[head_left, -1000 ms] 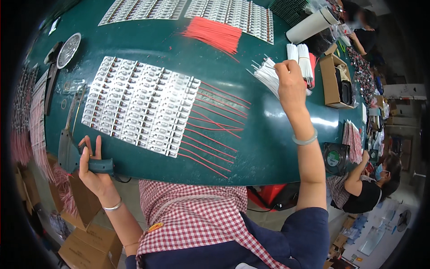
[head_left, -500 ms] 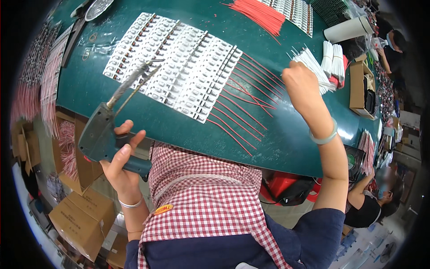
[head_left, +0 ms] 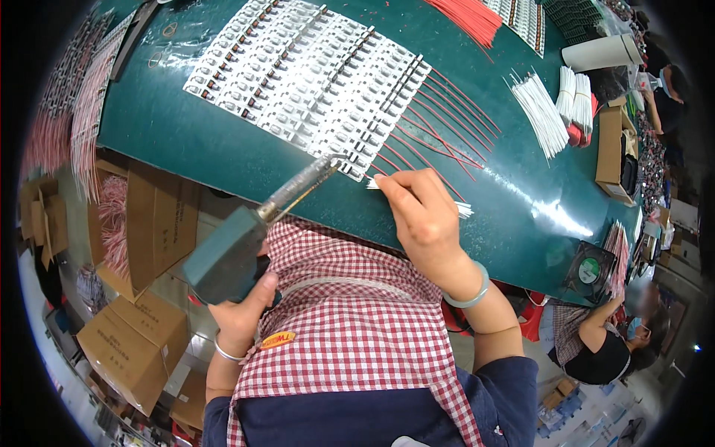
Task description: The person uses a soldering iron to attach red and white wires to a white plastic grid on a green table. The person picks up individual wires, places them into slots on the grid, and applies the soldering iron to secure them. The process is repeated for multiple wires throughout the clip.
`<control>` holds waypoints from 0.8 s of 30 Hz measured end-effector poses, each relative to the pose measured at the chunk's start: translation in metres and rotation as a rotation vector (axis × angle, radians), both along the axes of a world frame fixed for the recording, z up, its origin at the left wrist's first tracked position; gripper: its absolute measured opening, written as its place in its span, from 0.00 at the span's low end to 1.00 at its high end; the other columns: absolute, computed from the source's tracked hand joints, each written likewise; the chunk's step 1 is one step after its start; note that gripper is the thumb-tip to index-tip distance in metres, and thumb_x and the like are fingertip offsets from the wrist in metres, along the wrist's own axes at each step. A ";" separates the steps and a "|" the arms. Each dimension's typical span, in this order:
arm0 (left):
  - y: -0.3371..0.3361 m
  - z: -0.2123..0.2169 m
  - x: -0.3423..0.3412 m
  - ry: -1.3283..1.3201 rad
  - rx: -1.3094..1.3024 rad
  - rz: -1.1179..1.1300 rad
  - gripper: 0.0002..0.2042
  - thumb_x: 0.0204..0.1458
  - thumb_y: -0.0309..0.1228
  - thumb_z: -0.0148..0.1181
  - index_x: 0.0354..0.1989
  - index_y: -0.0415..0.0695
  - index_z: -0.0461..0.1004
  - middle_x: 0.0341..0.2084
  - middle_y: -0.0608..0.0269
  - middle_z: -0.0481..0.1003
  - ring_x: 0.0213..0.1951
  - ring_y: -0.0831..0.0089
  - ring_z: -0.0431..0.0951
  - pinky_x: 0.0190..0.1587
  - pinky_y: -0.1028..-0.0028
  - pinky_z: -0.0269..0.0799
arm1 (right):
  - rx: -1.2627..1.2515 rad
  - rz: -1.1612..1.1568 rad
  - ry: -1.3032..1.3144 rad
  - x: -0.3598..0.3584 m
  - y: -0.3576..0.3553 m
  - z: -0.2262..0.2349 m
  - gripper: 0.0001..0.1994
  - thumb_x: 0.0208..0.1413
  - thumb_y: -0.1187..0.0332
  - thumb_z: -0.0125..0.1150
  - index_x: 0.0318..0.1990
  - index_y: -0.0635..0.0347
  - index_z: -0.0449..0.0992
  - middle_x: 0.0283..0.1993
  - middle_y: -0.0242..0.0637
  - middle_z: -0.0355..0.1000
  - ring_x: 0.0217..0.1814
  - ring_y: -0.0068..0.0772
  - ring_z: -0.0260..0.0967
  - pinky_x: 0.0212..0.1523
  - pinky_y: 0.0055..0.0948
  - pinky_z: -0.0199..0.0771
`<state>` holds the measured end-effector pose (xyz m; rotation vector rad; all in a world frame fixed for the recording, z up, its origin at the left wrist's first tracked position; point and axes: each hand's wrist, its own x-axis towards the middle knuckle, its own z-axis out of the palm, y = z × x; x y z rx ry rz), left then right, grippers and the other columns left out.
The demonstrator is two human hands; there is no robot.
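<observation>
My left hand (head_left: 242, 311) is wrapped round the grip of a dark green soldering gun (head_left: 229, 255), whose tip reaches the near right corner of a white circuit board panel (head_left: 294, 78). Just right of that corner, my right hand (head_left: 428, 223) pinches a small bunch of white wires (head_left: 465, 210); their ends poke out on both sides of the fingers. Several thin red wires (head_left: 445, 113) run from the panel's right edge across the green table, some passing close to my right hand. Whether the tip touches the board I cannot tell.
A pile of white wires (head_left: 540, 115) and tied white bundles (head_left: 573, 97) lie at the right. Loose red wires (head_left: 469, 22) and a white cylinder (head_left: 602, 52) are farther back. Cardboard boxes (head_left: 134, 350) stand at the left below the table. Another person (head_left: 603, 335) sits at the right.
My right hand has come from the white wire pile to the panel's near corner, now with white wires in it. My left hand has moved the soldering gun right, its tip to that corner.
</observation>
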<state>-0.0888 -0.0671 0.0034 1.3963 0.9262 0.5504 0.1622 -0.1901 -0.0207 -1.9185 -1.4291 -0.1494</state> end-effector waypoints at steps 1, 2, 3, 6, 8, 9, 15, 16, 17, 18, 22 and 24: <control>-0.003 -0.001 -0.006 0.048 0.066 -0.054 0.25 0.47 0.18 0.65 0.56 0.33 0.68 0.42 0.49 0.77 0.26 0.73 0.75 0.23 0.78 0.70 | 0.004 -0.005 0.008 -0.004 0.001 -0.003 0.14 0.39 0.82 0.62 0.39 0.67 0.79 0.32 0.38 0.71 0.31 0.36 0.69 0.29 0.30 0.72; -0.005 0.000 -0.010 0.093 0.134 -0.105 0.21 0.49 0.18 0.66 0.53 0.33 0.71 0.41 0.51 0.78 0.29 0.72 0.77 0.27 0.77 0.72 | -0.020 -0.027 0.045 -0.009 0.001 -0.003 0.15 0.40 0.84 0.67 0.39 0.65 0.79 0.33 0.38 0.72 0.32 0.36 0.70 0.29 0.31 0.71; -0.007 -0.001 -0.010 0.136 0.229 -0.133 0.19 0.48 0.21 0.67 0.49 0.33 0.74 0.39 0.50 0.79 0.30 0.69 0.79 0.31 0.75 0.74 | -0.020 -0.032 0.041 -0.011 0.001 -0.004 0.15 0.40 0.84 0.67 0.39 0.65 0.79 0.33 0.38 0.73 0.32 0.37 0.70 0.29 0.31 0.71; -0.010 0.004 -0.002 0.263 0.384 -0.186 0.11 0.44 0.23 0.70 0.37 0.34 0.80 0.32 0.50 0.79 0.34 0.61 0.82 0.39 0.71 0.77 | -0.026 -0.042 0.032 -0.015 0.001 -0.006 0.14 0.40 0.84 0.67 0.39 0.65 0.79 0.34 0.39 0.73 0.32 0.37 0.70 0.29 0.31 0.71; -0.010 -0.007 -0.007 0.209 0.431 -0.230 0.11 0.43 0.23 0.69 0.36 0.33 0.79 0.31 0.51 0.79 0.34 0.61 0.82 0.38 0.71 0.78 | -0.033 -0.040 0.027 -0.016 0.000 -0.005 0.14 0.41 0.84 0.67 0.39 0.66 0.79 0.34 0.39 0.73 0.32 0.37 0.70 0.29 0.31 0.72; -0.010 -0.010 -0.009 0.182 0.455 -0.251 0.11 0.43 0.22 0.69 0.36 0.33 0.79 0.31 0.51 0.79 0.34 0.62 0.82 0.38 0.71 0.78 | -0.027 -0.028 0.010 -0.015 0.000 -0.006 0.14 0.40 0.83 0.65 0.39 0.67 0.78 0.34 0.39 0.73 0.32 0.36 0.69 0.28 0.31 0.71; -0.009 -0.011 -0.008 0.185 0.535 -0.295 0.11 0.41 0.21 0.69 0.34 0.32 0.78 0.31 0.51 0.78 0.33 0.60 0.82 0.37 0.70 0.78 | -0.030 -0.003 -0.031 -0.014 0.000 -0.008 0.15 0.38 0.81 0.62 0.39 0.69 0.78 0.35 0.40 0.72 0.33 0.36 0.69 0.26 0.30 0.71; -0.009 -0.011 -0.007 0.188 0.520 -0.286 0.11 0.41 0.21 0.69 0.34 0.32 0.78 0.30 0.51 0.78 0.32 0.60 0.82 0.37 0.70 0.77 | -0.036 -0.003 -0.034 -0.014 0.000 -0.007 0.15 0.38 0.81 0.62 0.39 0.69 0.78 0.35 0.40 0.72 0.33 0.36 0.69 0.26 0.30 0.71; -0.010 -0.010 -0.005 0.190 0.504 -0.276 0.10 0.41 0.21 0.69 0.34 0.33 0.78 0.30 0.51 0.78 0.32 0.60 0.81 0.36 0.70 0.77 | -0.042 -0.003 -0.036 -0.014 0.000 -0.006 0.15 0.38 0.81 0.62 0.39 0.69 0.78 0.36 0.40 0.71 0.33 0.37 0.69 0.27 0.30 0.71; -0.011 -0.009 -0.003 0.191 0.489 -0.268 0.10 0.41 0.21 0.69 0.33 0.33 0.78 0.30 0.52 0.78 0.32 0.60 0.81 0.36 0.70 0.77 | -0.046 -0.002 -0.040 -0.014 0.000 -0.006 0.15 0.38 0.81 0.62 0.39 0.69 0.78 0.36 0.40 0.71 0.34 0.37 0.69 0.27 0.30 0.71; -0.009 -0.003 0.007 0.169 0.531 -0.295 0.09 0.41 0.20 0.68 0.33 0.33 0.78 0.28 0.53 0.77 0.30 0.62 0.80 0.33 0.71 0.76 | -0.063 0.003 -0.055 -0.013 0.000 -0.006 0.16 0.38 0.81 0.62 0.40 0.69 0.77 0.36 0.40 0.71 0.35 0.37 0.69 0.28 0.30 0.71; -0.007 0.003 0.013 0.172 0.580 -0.310 0.09 0.41 0.20 0.68 0.32 0.33 0.78 0.27 0.54 0.77 0.29 0.62 0.80 0.32 0.72 0.76 | -0.072 0.005 -0.061 -0.013 0.000 -0.006 0.17 0.38 0.81 0.61 0.40 0.69 0.77 0.36 0.40 0.71 0.35 0.37 0.68 0.28 0.30 0.71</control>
